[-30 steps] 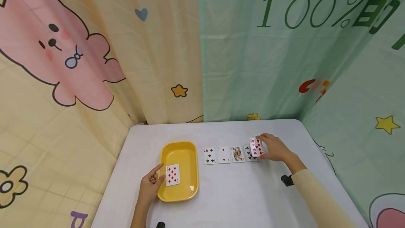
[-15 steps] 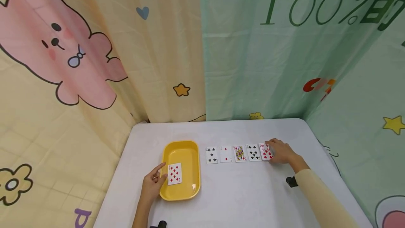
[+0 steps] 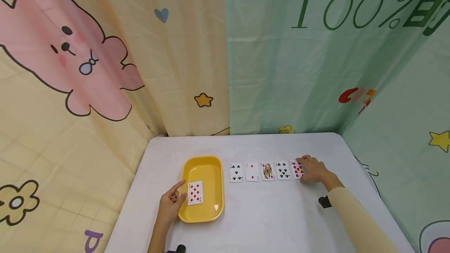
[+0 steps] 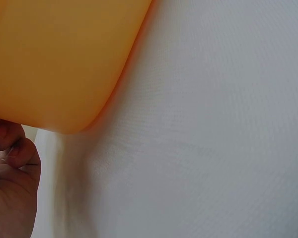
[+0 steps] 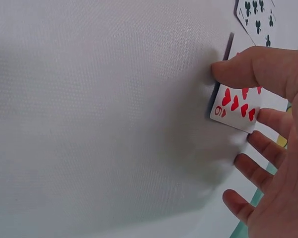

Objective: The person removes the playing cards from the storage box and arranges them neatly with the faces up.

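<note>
My right hand (image 3: 313, 170) holds a hearts playing card (image 3: 296, 169) at the right end of a row. In the right wrist view, the thumb is at the card's (image 5: 233, 106) near edge and the forefinger at its far edge; the other fingers are spread beside it. My left hand (image 3: 169, 204) grips the left rim of a yellow tray (image 3: 211, 210), also seen in the left wrist view with curled fingers (image 4: 21, 151) at the tray's edge. A diamonds card (image 3: 195, 193) lies face up in the tray, close to the left thumb.
Face up between tray and right hand lie a five of clubs (image 3: 236, 172), a two of diamonds (image 3: 252, 172), a face card (image 3: 268, 171) and another clubs card (image 3: 283, 170). They stand on a white table (image 3: 267, 214) with patterned curtains (image 3: 197, 57) behind.
My right hand has carried the hearts card right and down, off the clubs card it overlapped, onto the table beside it. My left hand has stayed at the tray.
</note>
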### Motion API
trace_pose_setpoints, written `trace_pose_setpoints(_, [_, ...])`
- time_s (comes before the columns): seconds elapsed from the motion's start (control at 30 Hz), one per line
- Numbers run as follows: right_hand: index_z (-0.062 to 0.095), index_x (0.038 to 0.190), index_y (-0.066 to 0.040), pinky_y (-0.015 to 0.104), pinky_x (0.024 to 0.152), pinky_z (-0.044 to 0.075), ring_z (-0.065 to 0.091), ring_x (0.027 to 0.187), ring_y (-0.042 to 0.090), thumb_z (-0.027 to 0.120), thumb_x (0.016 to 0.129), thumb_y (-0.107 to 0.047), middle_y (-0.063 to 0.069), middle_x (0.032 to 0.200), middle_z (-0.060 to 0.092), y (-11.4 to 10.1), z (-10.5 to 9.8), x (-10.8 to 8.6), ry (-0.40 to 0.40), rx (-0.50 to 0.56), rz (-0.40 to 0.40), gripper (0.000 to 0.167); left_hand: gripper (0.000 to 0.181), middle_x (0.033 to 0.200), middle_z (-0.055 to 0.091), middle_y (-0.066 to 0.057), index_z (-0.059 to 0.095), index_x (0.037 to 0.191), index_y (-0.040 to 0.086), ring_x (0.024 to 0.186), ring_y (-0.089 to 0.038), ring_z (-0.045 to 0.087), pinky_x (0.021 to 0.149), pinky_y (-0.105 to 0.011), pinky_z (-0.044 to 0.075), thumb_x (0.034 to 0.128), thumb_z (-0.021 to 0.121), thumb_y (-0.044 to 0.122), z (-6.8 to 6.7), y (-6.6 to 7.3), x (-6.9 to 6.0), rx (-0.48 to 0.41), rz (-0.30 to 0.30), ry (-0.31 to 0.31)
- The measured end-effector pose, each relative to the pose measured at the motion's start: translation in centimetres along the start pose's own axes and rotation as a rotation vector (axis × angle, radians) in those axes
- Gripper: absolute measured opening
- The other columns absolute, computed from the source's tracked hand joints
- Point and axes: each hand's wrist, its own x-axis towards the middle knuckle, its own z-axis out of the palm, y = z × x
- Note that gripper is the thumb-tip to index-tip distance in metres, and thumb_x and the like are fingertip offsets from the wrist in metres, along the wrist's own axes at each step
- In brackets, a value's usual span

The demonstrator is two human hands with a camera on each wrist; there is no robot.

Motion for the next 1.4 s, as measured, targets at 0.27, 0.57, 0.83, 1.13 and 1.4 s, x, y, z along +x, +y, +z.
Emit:
trace_pose_setpoints(0.27, [0.049,0.148,-0.003,0.076,0.105,0.032,0.042,0.129,0.051,0.081,0.077,-0.025,0.029,0.145,0.043,-0.4,0.2,-0.4,-0.001,0.022,0.020,0.082,0.045,0.087,0.042,-0.004,0.068,0.135,0.020,0.061,-0.004,0.034,0.051,-0.018,0.032,0.0925,0.075,0.008,-0.2,-0.1,0.1,0.008,-0.021,-0.007])
trace_pose_setpoints(0.57, [0.045,0.150,-0.001,0.079,0.105,0.030,0.039,0.136,0.053,0.076,0.082,-0.026,0.031,0.151,0.040,-0.4,0.6,-0.5,0.021,0.054,0.022,0.079,0.044,0.085,0.043,-0.002,0.069,0.135,0.018,0.060,-0.004,0.034,0.050,-0.018,0.032,0.0926,0.075,0.007,-0.7,0.0,0.4,0.048,0.023,-0.015])
trace_pose_setpoints(0.83, [0.044,0.151,-0.001,0.077,0.105,0.031,0.040,0.138,0.051,0.070,0.088,-0.023,0.029,0.152,0.041,-1.6,0.3,-1.2,0.135,0.127,-0.031,0.072,0.045,0.085,0.044,-0.003,0.068,0.135,0.017,0.060,-0.004,0.034,0.051,-0.018,0.031,0.0923,0.074,0.005,-0.6,-0.3,0.5,0.048,0.034,-0.011])
trace_pose_setpoints(1.13, [0.048,0.149,-0.003,0.066,0.108,0.042,0.048,0.135,0.047,0.074,0.092,-0.030,0.025,0.150,0.047,-6.5,0.8,-2.1,0.266,0.161,-0.120,0.068,0.045,0.085,0.043,-0.003,0.069,0.135,0.017,0.060,-0.003,0.033,0.051,-0.018,0.031,0.0919,0.074,0.004,-0.4,0.0,0.4,0.031,0.031,-0.008])
trace_pose_setpoints(1.4, [0.056,0.144,-0.009,0.056,0.107,0.048,0.055,0.133,0.035,0.077,0.090,-0.032,0.013,0.144,0.056,-12.5,1.6,-2.3,0.325,0.209,-0.238,0.062,0.045,0.084,0.044,-0.002,0.069,0.134,0.015,0.059,-0.003,0.034,0.050,-0.018,0.032,0.0906,0.075,0.004,-0.1,-0.3,0.5,0.044,0.050,0.010])
